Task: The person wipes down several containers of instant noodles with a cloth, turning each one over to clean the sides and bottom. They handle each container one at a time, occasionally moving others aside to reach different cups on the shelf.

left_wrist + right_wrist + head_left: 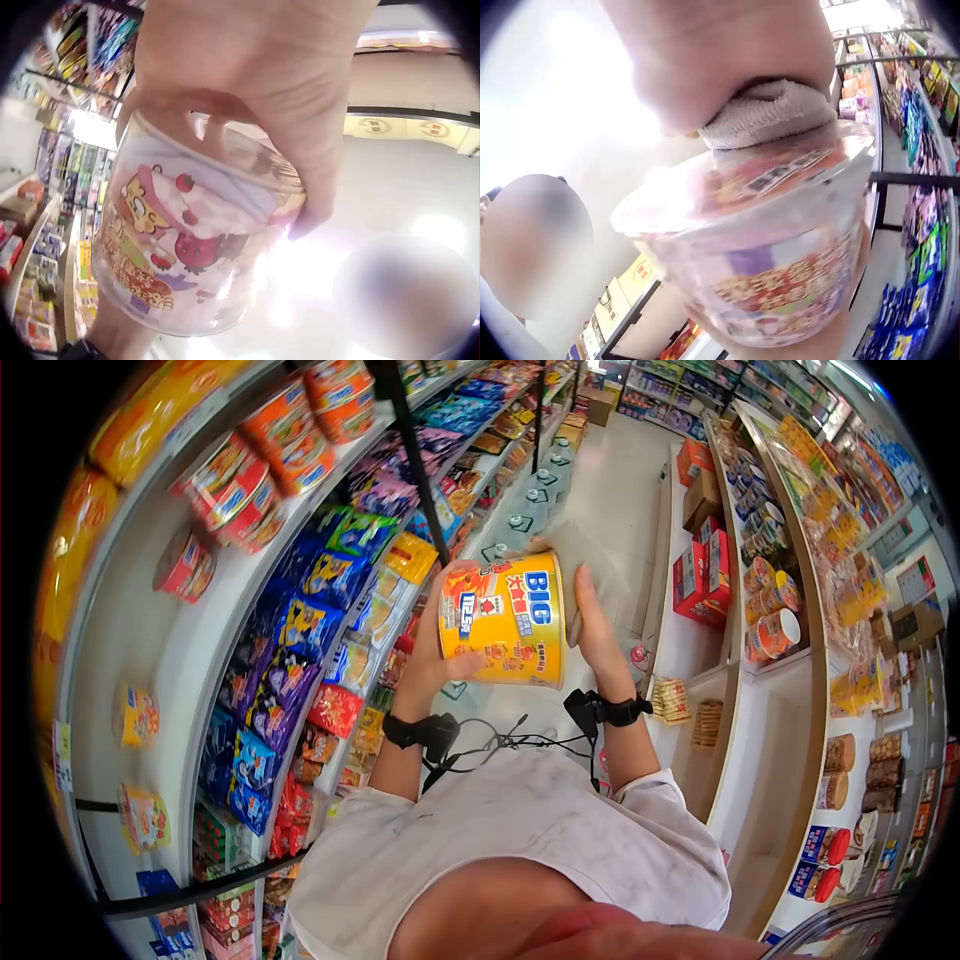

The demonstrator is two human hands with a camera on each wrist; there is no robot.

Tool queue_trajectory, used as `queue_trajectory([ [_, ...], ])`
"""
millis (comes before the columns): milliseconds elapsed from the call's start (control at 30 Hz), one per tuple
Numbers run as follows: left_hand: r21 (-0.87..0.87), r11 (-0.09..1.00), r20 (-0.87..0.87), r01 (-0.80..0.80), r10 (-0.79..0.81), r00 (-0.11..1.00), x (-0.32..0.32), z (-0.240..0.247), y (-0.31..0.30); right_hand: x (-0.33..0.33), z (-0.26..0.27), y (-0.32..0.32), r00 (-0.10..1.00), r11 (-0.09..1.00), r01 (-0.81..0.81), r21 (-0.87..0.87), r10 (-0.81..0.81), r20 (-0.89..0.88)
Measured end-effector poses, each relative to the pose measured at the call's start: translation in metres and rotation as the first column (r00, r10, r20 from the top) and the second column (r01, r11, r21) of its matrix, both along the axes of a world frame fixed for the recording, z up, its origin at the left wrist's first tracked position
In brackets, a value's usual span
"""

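A large yellow instant noodle cup (505, 622) with BIG on its label is held on its side between the two hands in front of the chest. My left hand (428, 645) grips it by the base end, with the thumb on its front. In the left wrist view, that palm covers part of the recessed bottom of the noodle cup (187, 247). My right hand (598, 628) is at the lid end and holds a greyish cloth (772, 116) folded against the lid. The fingers behind the cloth (590, 565) are mostly hidden in the head view.
Left, a white shelf (150, 630) carries instant noodle cups (228, 490), with bagged snacks (290, 650) on racks beside it. Large clear bottles (520, 525) line the aisle floor. Right, shelves hold red boxes (700, 575) and jars (835, 770). Cables (510, 740) hang between the wrists.
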State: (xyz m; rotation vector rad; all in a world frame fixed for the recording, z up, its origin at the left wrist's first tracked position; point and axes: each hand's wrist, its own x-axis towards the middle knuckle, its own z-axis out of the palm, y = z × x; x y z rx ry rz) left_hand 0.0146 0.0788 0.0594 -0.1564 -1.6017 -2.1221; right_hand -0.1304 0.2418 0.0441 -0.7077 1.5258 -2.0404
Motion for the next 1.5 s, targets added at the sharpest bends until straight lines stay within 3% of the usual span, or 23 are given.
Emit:
queue_trajectory([
  [33,0.071,0.997,0.005,0.037,-0.037,0.999,-0.018,0.001,0.012,-0.019,-0.001,0.013,0.996,0.995,-0.002,0.103,-0.007,0.087],
  [100,0.184,0.983,-0.005,-0.004,0.005,1.000,-0.052,-0.002,0.035,-0.043,-0.003,0.030,0.989,0.989,0.138,0.057,-0.141,0.053],
  [167,0.316,0.946,0.052,-0.068,0.055,0.997,-0.085,-0.015,0.045,-0.053,-0.006,0.052,0.948,0.972,0.065,-0.224,0.010,0.319],
  [200,0.304,0.950,-0.072,-0.067,0.093,0.993,-0.109,-0.018,0.048,-0.058,-0.007,0.061,0.904,0.928,0.050,-0.369,0.115,0.412],
  [300,-0.099,0.955,-0.072,-0.279,0.272,0.960,-0.158,0.029,0.088,-0.065,0.000,0.081,0.904,0.856,0.124,-0.502,0.112,0.414],
  [400,-0.478,0.801,-0.275,-0.360,0.253,0.927,-0.201,0.016,0.101,-0.096,-0.003,0.100,0.886,0.810,0.208,-0.548,0.081,0.456],
  [500,-0.533,0.760,-0.359,-0.371,0.193,0.913,-0.220,0.012,0.135,-0.118,-0.002,0.117,0.869,0.752,0.334,-0.569,-0.012,0.494],
  [533,-0.595,0.683,-0.420,-0.424,0.185,0.888,-0.226,0.012,0.139,-0.121,0.001,0.121,0.858,0.729,0.381,-0.569,-0.050,0.511],
  [667,-0.575,0.770,-0.274,-0.276,0.137,0.952,-0.253,0.005,0.145,-0.138,0.000,0.133,0.815,0.653,0.486,-0.581,-0.100,0.570],
  [767,-0.403,0.911,-0.121,-0.084,0.038,0.992,-0.273,0.000,0.146,-0.154,0.000,0.136,0.799,0.619,0.541,-0.570,-0.167,0.578],
  [800,-0.380,0.922,-0.150,-0.070,0.014,0.989,-0.279,-0.004,0.145,-0.159,0.005,0.134,0.796,0.605,0.561,-0.564,-0.209,0.567],
  [900,-0.149,0.971,0.025,0.187,-0.186,0.982,-0.304,-0.015,0.129,-0.176,0.009,0.127,0.785,0.550,0.610,-0.570,-0.318,0.532],
  [1033,-0.198,0.920,0.139,0.339,-0.316,0.938,-0.347,-0.035,0.083,-0.205,-0.005,0.107,0.727,0.489,0.686,-0.539,-0.491,0.480],
  [1167,-0.445,0.884,-0.135,0.143,-0.224,0.965,-0.384,-0.009,0.047,-0.238,-0.012,0.077,0.697,0.516,0.714,-0.473,-0.587,0.412],
  [1200,-0.635,0.767,-0.175,0.095,-0.263,0.949,-0.389,-0.005,0.032,-0.247,-0.016,0.062,0.699,0.535,0.710,-0.457,-0.611,0.371],
  [1267,-0.551,0.828,-0.124,0.099,-0.199,0.972,-0.399,-0.008,0.025,-0.252,-0.011,0.024,0.644,0.528,0.751,-0.395,-0.717,0.267],
  [1333,-0.413,0.904,-0.075,0.112,-0.156,0.985,-0.409,-0.008,0.017,-0.254,-0.005,0.002,0.616,0.585,0.785,-0.205,-0.774,0.148],
  [1433,-0.203,0.943,-0.038,0.263,-0.276,0.960,-0.430,-0.010,-0.005,-0.275,-0.005,-0.020,0.577,0.572,0.809,-0.137,-0.817,-0.003],
  [1467,-0.054,0.942,-0.077,0.331,-0.334,0.939,-0.436,-0.013,-0.007,-0.286,-0.010,-0.022,0.568,0.568,0.813,-0.130,-0.822,-0.037],
  [1500,0.089,0.922,0.000,0.378,-0.379,0.925,-0.444,-0.018,-0.012,-0.294,-0.009,-0.026,0.565,0.570,0.815,-0.102,-0.822,-0.076],
])
